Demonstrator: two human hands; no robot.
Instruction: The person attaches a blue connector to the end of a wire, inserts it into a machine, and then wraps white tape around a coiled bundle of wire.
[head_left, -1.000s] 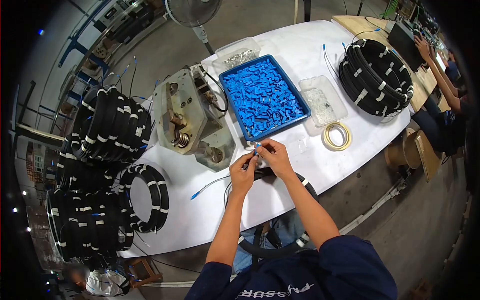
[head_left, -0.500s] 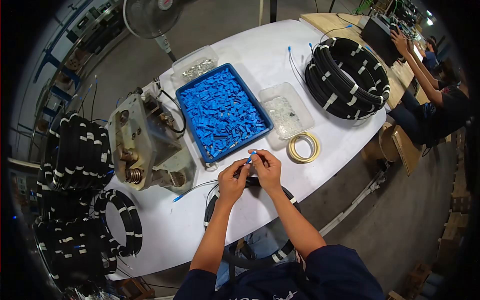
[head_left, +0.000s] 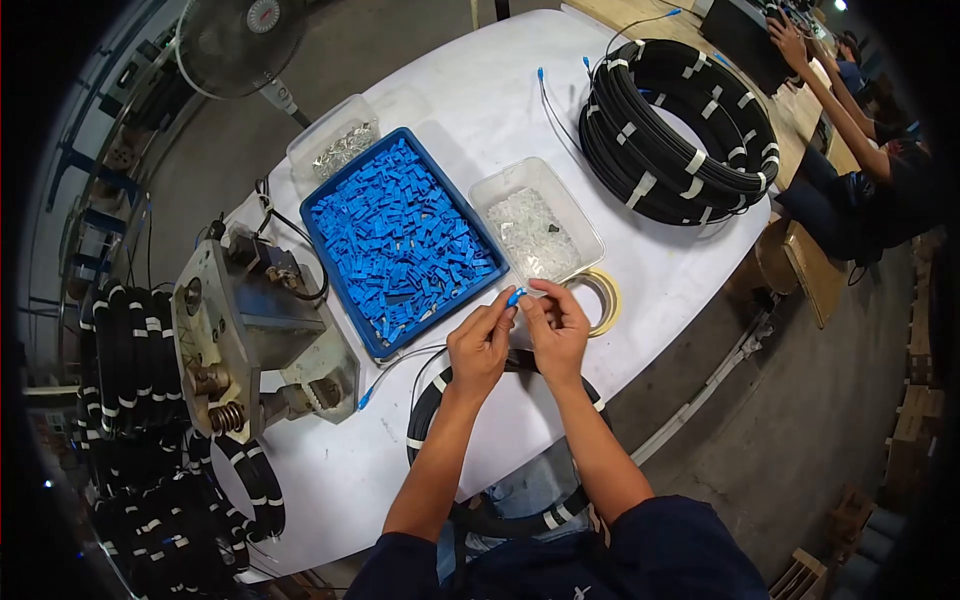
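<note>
Both hands meet over the near side of the table. My left hand (head_left: 480,345) is closed, its thumb and fingertips pinching a small blue cable connector (head_left: 516,297). From the other side, my right hand (head_left: 558,325) has its thumb and index finger closed on the same connector. Fingers cover much of it. Below my hands a black cable coil (head_left: 426,412) with white tape bands lies partly on the table and partly over my lap. A loose cable end with a blue connector (head_left: 365,400) rests to the left.
A blue tray (head_left: 318,262) of small blue parts sits ahead, beside plastic boxes of clear pieces (head_left: 590,232) and metal pieces (head_left: 303,150). A tape roll (head_left: 607,300), a large cable coil (head_left: 610,160) and a metal press (head_left: 250,340) stand around. Another person (head_left: 870,190) works at right.
The camera view has shifted, so the tray and press appear farther left. My hands still hold the blue connector, now nearer the clear-piece box, and my right index finger has lifted somewhat.
</note>
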